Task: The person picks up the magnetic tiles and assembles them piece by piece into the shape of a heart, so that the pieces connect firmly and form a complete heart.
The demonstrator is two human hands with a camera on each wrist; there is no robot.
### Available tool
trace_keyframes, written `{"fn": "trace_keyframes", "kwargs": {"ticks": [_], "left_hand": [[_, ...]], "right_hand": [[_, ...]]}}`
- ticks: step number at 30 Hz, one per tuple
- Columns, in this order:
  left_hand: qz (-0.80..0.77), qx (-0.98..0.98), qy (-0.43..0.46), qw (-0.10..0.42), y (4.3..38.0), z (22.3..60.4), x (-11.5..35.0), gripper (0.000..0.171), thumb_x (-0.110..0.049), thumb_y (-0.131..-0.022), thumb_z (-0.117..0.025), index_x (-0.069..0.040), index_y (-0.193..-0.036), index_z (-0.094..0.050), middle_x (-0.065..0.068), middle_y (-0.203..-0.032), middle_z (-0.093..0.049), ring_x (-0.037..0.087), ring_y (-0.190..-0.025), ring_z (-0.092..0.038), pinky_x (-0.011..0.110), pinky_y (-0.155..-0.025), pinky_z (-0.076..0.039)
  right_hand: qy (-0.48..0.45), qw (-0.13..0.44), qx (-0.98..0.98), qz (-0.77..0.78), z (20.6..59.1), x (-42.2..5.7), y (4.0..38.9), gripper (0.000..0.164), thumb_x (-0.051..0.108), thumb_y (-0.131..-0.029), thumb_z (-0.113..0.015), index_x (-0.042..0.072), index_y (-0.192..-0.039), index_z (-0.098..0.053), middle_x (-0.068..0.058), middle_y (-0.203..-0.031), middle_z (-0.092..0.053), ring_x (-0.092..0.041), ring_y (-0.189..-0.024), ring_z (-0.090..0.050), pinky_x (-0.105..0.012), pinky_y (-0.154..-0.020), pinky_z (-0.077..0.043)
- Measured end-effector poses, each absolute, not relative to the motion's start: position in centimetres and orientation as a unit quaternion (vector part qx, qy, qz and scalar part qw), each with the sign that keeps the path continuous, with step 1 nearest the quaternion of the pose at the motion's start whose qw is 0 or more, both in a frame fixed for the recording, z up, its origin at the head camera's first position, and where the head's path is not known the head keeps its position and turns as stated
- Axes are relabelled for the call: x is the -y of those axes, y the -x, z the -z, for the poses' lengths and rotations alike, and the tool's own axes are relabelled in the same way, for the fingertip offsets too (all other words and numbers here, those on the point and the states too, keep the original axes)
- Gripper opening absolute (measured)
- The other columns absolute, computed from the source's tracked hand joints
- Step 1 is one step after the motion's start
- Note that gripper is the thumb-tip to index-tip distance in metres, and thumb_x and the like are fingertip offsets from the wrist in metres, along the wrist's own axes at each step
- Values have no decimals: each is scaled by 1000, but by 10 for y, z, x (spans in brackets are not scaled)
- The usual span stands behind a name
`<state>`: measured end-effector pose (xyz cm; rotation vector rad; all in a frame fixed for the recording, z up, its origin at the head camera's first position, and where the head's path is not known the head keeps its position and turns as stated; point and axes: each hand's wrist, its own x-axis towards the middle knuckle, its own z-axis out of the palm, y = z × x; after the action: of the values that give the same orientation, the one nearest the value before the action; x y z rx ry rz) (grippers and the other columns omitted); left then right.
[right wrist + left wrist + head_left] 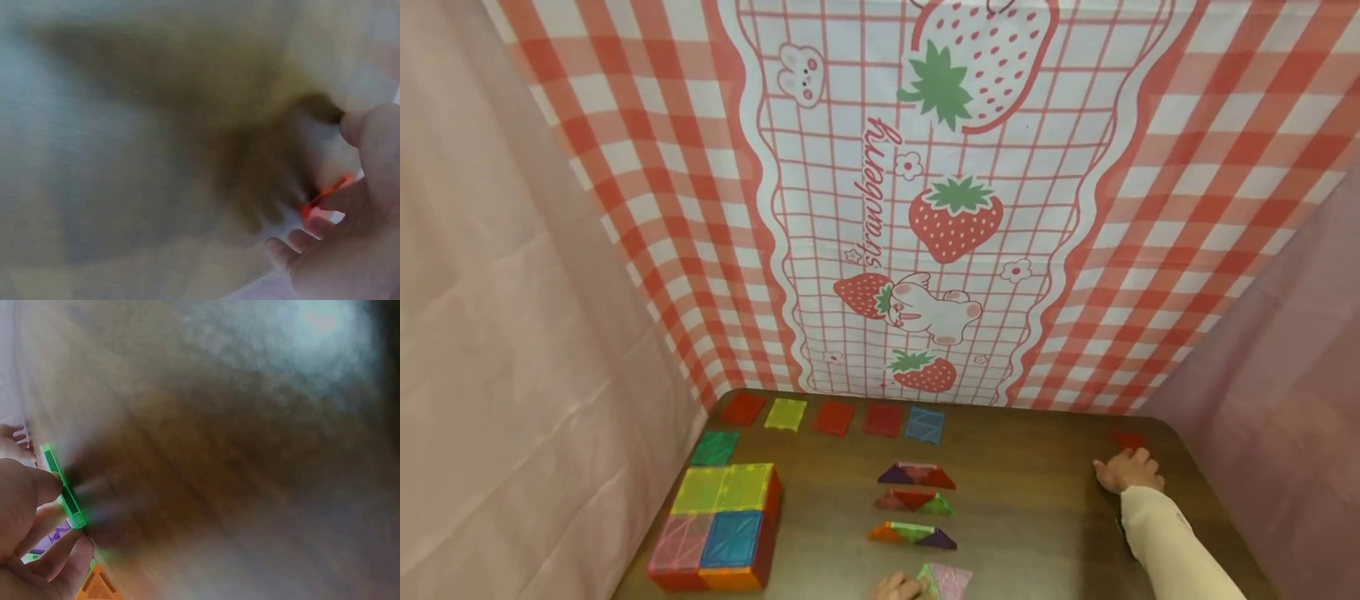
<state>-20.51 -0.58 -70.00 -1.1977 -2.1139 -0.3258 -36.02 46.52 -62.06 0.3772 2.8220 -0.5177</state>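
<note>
At the bottom edge of the head view, my left hand (898, 587) pinches a green magnetic tile (928, 581) that stands beside a pink one (951, 579). Up close in the left wrist view, the thumb lies against the tile's green edge (64, 487), with the other fingers just below. Far to the right, my right hand (1131, 472) reaches over the table, its thumb held away from the fingers. A red tile (1129, 439) lies just beyond its fingertips; in the right wrist view that red tile (328, 195) shows partly behind the fingers.
Three low rows of joined triangle tiles (913, 501) stand mid-table. A box of coloured tiles (722, 525) sits at the left. Behind it lie a green tile (715, 448) and several flat square tiles (833, 418) along the back edge. Checked cloth (865, 333) hangs behind the table.
</note>
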Motion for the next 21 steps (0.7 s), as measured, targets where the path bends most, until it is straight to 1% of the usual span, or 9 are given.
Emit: {"fn": "trace_keyframes", "kwargs": {"ticks": [2, 4, 7, 9, 11, 13, 15, 19, 21], "left_hand": [[88, 807, 478, 336, 207, 695, 8, 28, -33, -74, -77, -26, -101, -78, -9, -105, -72, 3, -78, -51, 9, -65, -32], [70, 813, 479, 324, 206, 691, 8, 27, -35, -75, -77, -28, -101, -77, -10, -106, -73, 3, -77, -51, 9, -65, -32], [50, 831, 458, 313, 202, 686, 8, 25, -41, -78, -75, -30, -100, -77, -12, -105, -73, 3, -78, -54, 12, -65, -37], [32, 841, 438, 315, 200, 684, 7, 24, -44, -78, -73, -32, -99, -77, -14, -104, -73, 4, -81, -55, 15, -67, -40], [23, 848, 427, 314, 197, 679, 6, 24, -46, -79, -72, -33, -98, -78, -15, -104, -73, 3, -82, -56, 15, -67, -39], [20, 852, 422, 308, 195, 674, 5, 22, -44, -80, -73, -34, -98, -79, -16, -103, -72, 3, -82, -56, 14, -65, -36], [26, 856, 422, 299, 194, 670, 5, 22, -41, -79, -75, -34, -99, -79, -15, -103, -73, 2, -82, -56, 13, -64, -34], [27, 857, 416, 303, 189, 668, 10, 21, -36, -76, -79, -34, -97, -80, -16, -101, -73, 2, -81, -56, 13, -63, -32], [21, 854, 414, 313, 185, 668, 13, 20, -35, -75, -79, -34, -95, -80, -16, -101, -73, 2, -80, -56, 14, -63, -33]], "right_hand": [[-117, 104, -973, 171, 623, -461, 351, 80, 38, -102, -47, -32, -133, -24, -54, -126, -24, -72, -119, -29, -76, -95, -35], [-94, 74, -979, 164, 627, -455, 343, 72, 35, -100, -50, -29, -128, -32, -52, -124, -33, -70, -113, -39, -74, -89, -40], [-56, 17, -986, 156, 635, -442, 327, 57, 27, -98, -54, -24, -119, -41, -47, -115, -43, -64, -99, -51, -70, -80, -46], [-28, -28, -989, 145, 642, -433, 314, 48, 20, -98, -56, -22, -118, -45, -43, -109, -46, -60, -89, -55, -68, -74, -47], [1, -78, -988, 130, 647, -425, 299, 39, 11, -96, -58, -21, -118, -49, -41, -102, -48, -55, -80, -56, -66, -67, -48], [24, -111, -987, 116, 649, -420, 283, 35, 4, -94, -61, -18, -120, -55, -40, -100, -50, -51, -76, -57, -63, -64, -49], [47, -145, -982, 112, 649, -416, 269, 27, -2, -88, -64, -14, -113, -61, -35, -96, -53, -48, -72, -59, -61, -60, -51], [83, -170, -974, 121, 651, -404, 249, 23, -8, -78, -68, -6, -100, -62, -25, -91, -58, -45, -76, -64, -57, -63, -54], [93, -158, -975, 127, 651, -394, 240, 23, -6, -77, -69, -3, -98, -60, -20, -90, -58, -40, -77, -64, -53, -64, -54]]}}
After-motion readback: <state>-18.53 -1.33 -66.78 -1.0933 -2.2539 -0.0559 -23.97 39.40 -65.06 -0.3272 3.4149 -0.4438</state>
